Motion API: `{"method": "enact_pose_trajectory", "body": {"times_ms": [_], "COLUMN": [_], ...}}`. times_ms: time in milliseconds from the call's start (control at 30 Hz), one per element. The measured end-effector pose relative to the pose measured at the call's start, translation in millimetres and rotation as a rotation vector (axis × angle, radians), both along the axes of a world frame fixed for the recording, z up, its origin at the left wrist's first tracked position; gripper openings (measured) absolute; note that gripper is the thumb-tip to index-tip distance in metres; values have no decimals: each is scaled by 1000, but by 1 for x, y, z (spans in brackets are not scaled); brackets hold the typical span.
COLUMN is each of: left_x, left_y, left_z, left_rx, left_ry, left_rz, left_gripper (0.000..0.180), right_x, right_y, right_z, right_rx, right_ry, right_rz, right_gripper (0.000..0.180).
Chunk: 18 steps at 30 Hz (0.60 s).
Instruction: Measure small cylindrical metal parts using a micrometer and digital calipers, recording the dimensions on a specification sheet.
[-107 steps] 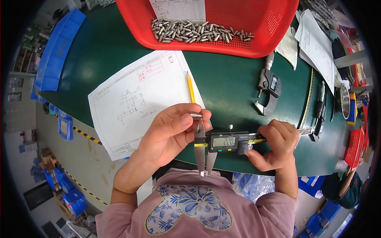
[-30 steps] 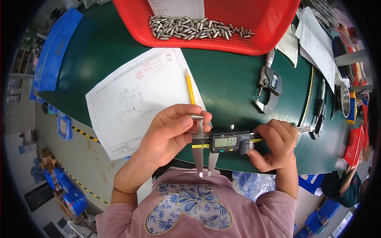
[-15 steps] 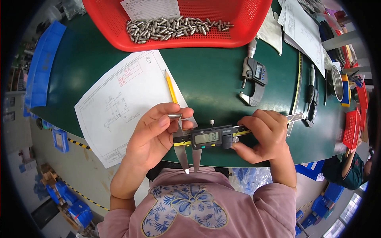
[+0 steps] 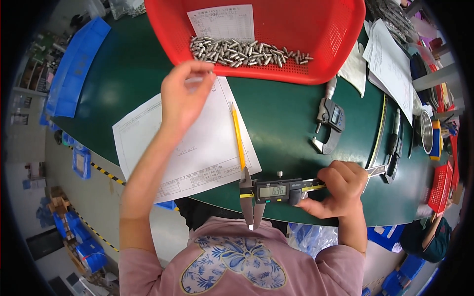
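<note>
My right hand (image 4: 338,190) grips a digital caliper (image 4: 276,191) by its slider near the table's front edge; its jaws point down toward me. My left hand (image 4: 182,96) is raised over the white drawing sheet (image 4: 187,143), close to the front rim of the red basket (image 4: 345,49), and pinches a small metal pin (image 4: 196,79) between its fingertips. Several similar metal pins (image 4: 247,52) lie in a heap inside the basket, below a white paper slip (image 4: 222,22).
A yellow pencil (image 4: 238,135) lies along the sheet's right edge on the green table (image 4: 286,113). A digital micrometer (image 4: 330,123) lies to the right, with more gauges (image 4: 395,148) and papers (image 4: 390,64) beyond. Blue bins (image 4: 74,64) stand at far left.
My left hand has left the caliper and carried the pin up toward the red basket. The caliper stays in my right hand, its jaws now nearly closed.
</note>
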State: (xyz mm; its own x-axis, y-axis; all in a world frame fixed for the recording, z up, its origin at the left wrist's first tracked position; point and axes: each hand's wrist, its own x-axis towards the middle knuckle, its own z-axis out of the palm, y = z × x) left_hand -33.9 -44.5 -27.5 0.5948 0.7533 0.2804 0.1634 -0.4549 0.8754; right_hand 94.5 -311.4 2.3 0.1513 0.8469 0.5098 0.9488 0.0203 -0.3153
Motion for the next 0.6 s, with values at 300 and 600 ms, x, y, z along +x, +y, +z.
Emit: {"method": "enact_pose_trajectory", "body": {"times_ms": [300,600], "left_x": [39,65], "left_y": [33,24], "left_z": [-2,8], "left_rx": [772,892], "left_ry": [238,281], "left_rz": [48,-240], "left_gripper": [13,8], "right_x": [-2,-1], "right_y": [-1,-1], "right_z": [0,0], "right_rx": [-11,-16], "right_ry": [-25,4], "right_rz": [-55,-49], "right_gripper": [47,46]}}
